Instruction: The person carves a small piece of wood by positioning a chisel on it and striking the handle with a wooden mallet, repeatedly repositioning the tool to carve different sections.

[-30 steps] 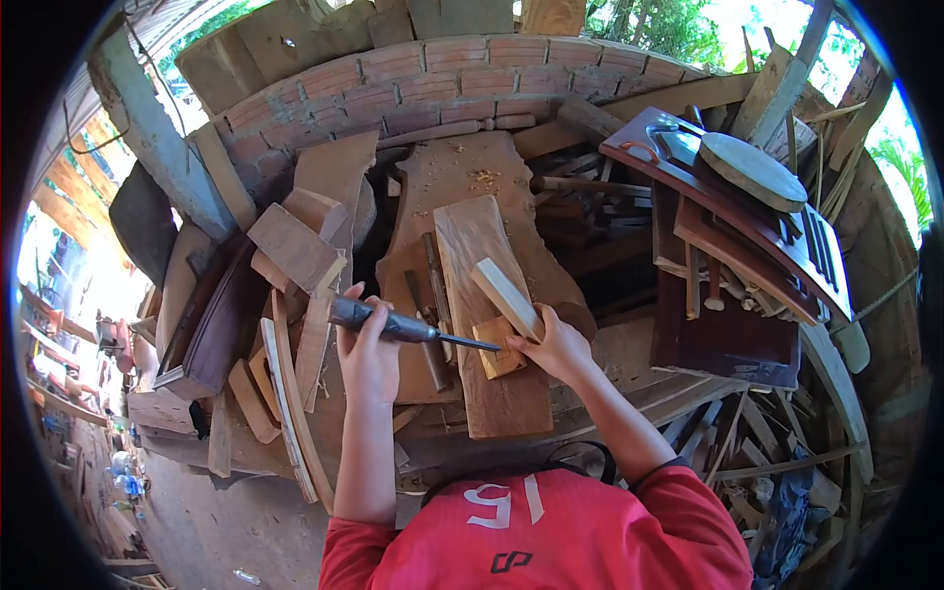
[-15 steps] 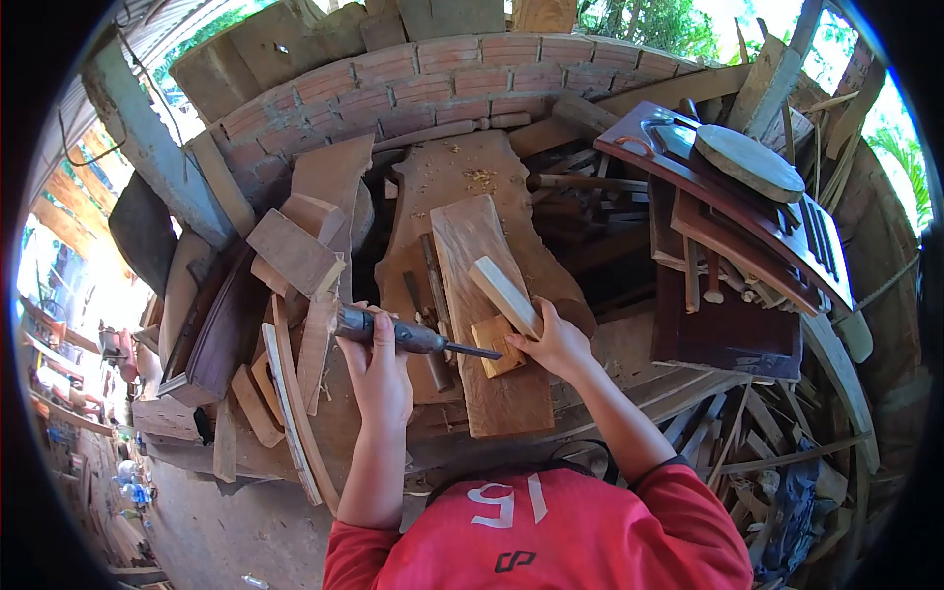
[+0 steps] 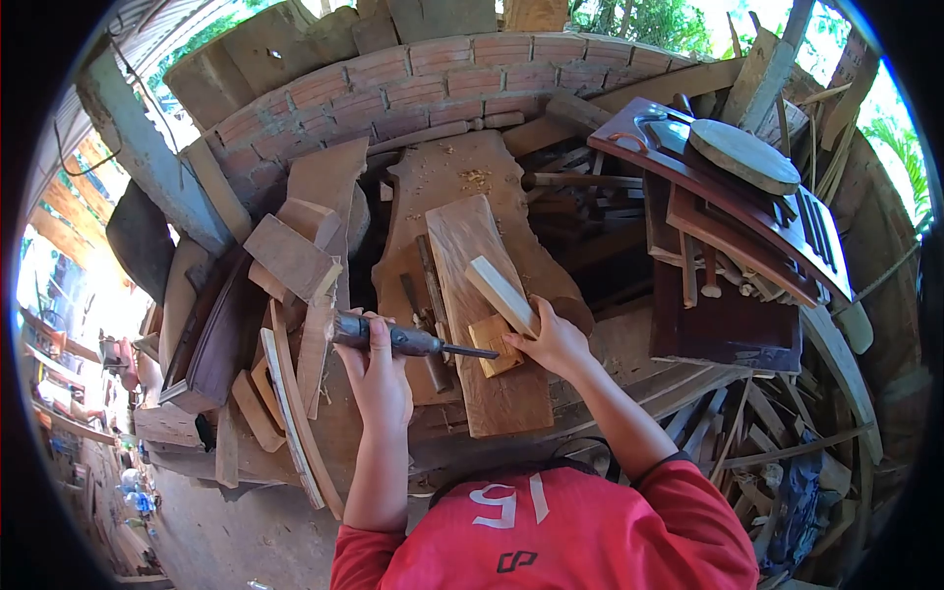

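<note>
- In the left hand [image 3: 382, 369], wrapped around the dark handle of a chisel [image 3: 411, 341], with thumb and fingers bent round it.
- Aimed towards 3 o'clock, narrow shaft foremost, with the tip over a small yellowish block [image 3: 492, 334]; impossible to tell whether touching or just above.
- In the right hand [image 3: 559, 344], closed on the near end of a pale bar [image 3: 500, 290], slanting from 11 o'clock down to 5 o'clock, with the thumb beside the small block.
- Under chisel tip and pale bar, the same block, lying on a wide plank [image 3: 506, 408]; taken as the clock's centre from here on.
- At 10 to 11 o'clock, just beside the plank, slim tools [image 3: 433, 275], partly overlapping in view.
- At 12 o'clock, a wavy-edged slab [image 3: 447, 177] strewn with shavings [image 3: 477, 179], and beyond it a brick wall [image 3: 433, 79].
- At 10 o'clock, stacked offcuts [image 3: 290, 258].
- At 2 o'clock, a round wooden disc [image 3: 744, 157] on glossy red-brown panels [image 3: 629, 123].
- At 3 o'clock, a bare stretch of worktop [image 3: 624, 354].
</note>
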The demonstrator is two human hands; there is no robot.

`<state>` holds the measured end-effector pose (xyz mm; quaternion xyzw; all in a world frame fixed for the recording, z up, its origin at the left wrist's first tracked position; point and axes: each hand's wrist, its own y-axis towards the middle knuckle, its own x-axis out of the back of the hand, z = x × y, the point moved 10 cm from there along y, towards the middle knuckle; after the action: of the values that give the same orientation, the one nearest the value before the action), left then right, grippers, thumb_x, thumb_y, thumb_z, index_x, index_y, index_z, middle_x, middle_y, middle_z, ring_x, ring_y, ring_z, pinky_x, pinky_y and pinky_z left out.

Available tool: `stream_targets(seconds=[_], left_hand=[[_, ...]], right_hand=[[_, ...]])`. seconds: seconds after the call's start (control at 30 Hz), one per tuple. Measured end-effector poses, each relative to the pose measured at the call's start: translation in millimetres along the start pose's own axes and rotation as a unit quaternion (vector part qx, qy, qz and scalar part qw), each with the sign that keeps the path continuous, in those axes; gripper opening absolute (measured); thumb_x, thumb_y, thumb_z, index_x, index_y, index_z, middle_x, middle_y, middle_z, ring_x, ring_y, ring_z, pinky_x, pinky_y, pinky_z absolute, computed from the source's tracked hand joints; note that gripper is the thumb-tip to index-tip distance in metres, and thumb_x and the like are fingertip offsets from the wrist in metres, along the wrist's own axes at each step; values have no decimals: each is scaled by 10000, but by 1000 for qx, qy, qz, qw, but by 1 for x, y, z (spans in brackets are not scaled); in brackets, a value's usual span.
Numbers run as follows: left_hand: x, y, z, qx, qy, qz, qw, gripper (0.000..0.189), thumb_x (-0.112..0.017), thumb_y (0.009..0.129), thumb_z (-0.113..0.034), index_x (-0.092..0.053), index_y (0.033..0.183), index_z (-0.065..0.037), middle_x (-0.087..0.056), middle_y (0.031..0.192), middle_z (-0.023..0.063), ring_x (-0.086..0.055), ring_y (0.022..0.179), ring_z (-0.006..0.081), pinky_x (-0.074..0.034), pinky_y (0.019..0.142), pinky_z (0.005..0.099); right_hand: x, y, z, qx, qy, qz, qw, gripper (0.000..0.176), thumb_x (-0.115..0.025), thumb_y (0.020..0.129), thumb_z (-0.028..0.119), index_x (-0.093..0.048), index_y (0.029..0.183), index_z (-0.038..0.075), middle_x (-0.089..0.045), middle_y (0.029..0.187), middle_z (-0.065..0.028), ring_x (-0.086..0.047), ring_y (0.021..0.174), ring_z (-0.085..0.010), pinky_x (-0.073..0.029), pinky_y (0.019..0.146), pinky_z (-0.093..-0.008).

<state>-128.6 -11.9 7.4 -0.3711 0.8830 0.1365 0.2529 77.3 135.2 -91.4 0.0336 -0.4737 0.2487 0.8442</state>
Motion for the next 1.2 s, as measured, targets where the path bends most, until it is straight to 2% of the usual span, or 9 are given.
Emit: stream_targets(seconds=[0.33, 0.4, 0.73, 0.93, 1.0, 1.13, 1.2], left_hand=[[-11, 2, -1, -27, 35, 6, 999, 312, -495, 881, -88, -328, 1142, -127, -430, 1017, 15, -435, 933, 128, -376, 845, 323], [-14, 2, -3, -48, 50, 3, 998, 282, -511, 885, -149, -366, 1127, -137, -461, 996, 4, -448, 923, 135, -398, 829, 331], [-19, 9, 2, -28, 70, 1, 997, 278, -508, 885, -128, -368, 1125, -136, -473, 968, -4, -454, 887, 121, -386, 823, 316], [-18, 11, 1, -46, 72, 11, 996, 282, -508, 883, -114, -365, 1126, -128, -472, 965, 6, -455, 889, 125, -388, 826, 315], [-23, 12, -1, -77, 79, 40, 993, 286, -508, 883, -109, -364, 1130, -122, -471, 971, 11, -456, 892, 130, -390, 828, 321], [-26, 13, -1, -77, 78, 46, 993, 285, -507, 882, -102, -365, 1128, -117, -469, 972, 13, -458, 893, 136, -390, 826, 324], [-27, 12, 1, -49, 63, 42, 996, 279, -508, 880, -99, -369, 1121, -118, -467, 973, 13, -460, 891, 141, -390, 823, 326]], right_hand=[[1, -1, 0, -2, 4, 7, 1000, 822, -575, 700, 588, -309, 1280, 70, -596, 1000, -164, -594, 894, -300, -471, 744, -389], [1, -1, 0, -2, 6, 6, 1000, 822, -577, 700, 587, -309, 1281, 71, -596, 1000, -162, -593, 895, -299, -470, 747, -389], [0, -1, -1, -6, 13, 14, 1000, 820, -575, 702, 585, -307, 1286, 76, -590, 1015, -161, -585, 918, -293, -464, 759, -383], [-2, 1, -2, -6, 18, 13, 1000, 815, -571, 703, 587, -316, 1283, 74, -590, 1017, -160, -584, 923, -292, -462, 768, -380], [-3, 1, -3, -7, 16, 16, 1000, 816, -570, 703, 589, -318, 1282, 72, -589, 1017, -161, -583, 924, -292, -461, 769, -380], [-3, 1, -3, -7, 12, 17, 1000, 817, -568, 704, 591, -321, 1278, 65, -589, 1017, -161, -580, 933, -293, -459, 777, -379], [-2, 1, -3, -6, 16, 17, 1000, 817, -568, 704, 591, -321, 1277, 63, -588, 1022, -163, -578, 939, -293, -458, 781, -378]])
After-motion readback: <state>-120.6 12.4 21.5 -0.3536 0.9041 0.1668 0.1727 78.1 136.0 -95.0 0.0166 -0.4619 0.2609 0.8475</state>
